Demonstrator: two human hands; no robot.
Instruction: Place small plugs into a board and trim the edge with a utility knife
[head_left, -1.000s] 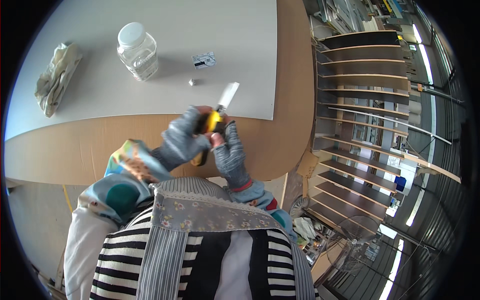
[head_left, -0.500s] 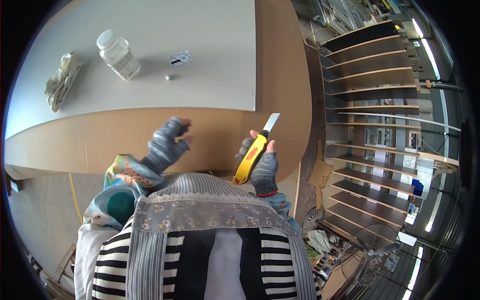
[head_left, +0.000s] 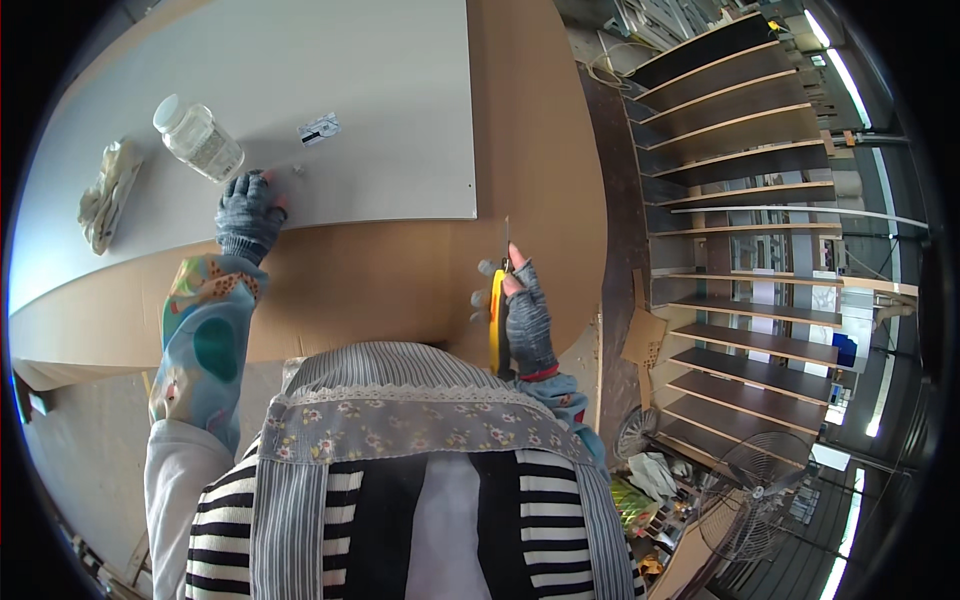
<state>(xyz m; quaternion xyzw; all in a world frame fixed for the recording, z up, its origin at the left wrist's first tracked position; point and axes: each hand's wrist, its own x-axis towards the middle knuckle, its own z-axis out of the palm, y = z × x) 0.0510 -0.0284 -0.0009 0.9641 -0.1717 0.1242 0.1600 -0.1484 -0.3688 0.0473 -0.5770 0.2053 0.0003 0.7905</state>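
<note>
My right hand (head_left: 527, 318), in a grey fingerless glove, is closed round a yellow utility knife (head_left: 497, 320). The knife stands nearly upright in the picture, its thin blade pointing away from me and seen almost edge-on. My left hand (head_left: 249, 215), gloved the same way, reaches over the near edge of a grey panel (head_left: 390, 130) with thumb and fingers apart. Just right of its fingertips lies a small silvery piece (head_left: 298, 170). A clear bottle with a white cap (head_left: 200, 140) is tipped in view just beyond the left hand. A printed card (head_left: 320, 129) lies farther off.
A crumpled pale cloth or glove (head_left: 110, 195) lies at the panel's left. Brown cardboard (head_left: 370, 285) extends under the panel, toward me and to the right. Past the table stand a rack of dark boards (head_left: 740, 185) and a fan (head_left: 755, 495).
My left hand has moved forward and left, from above the cardboard to the panel beside the bottle. My right hand has turned the knife more upright, blade now edge-on.
</note>
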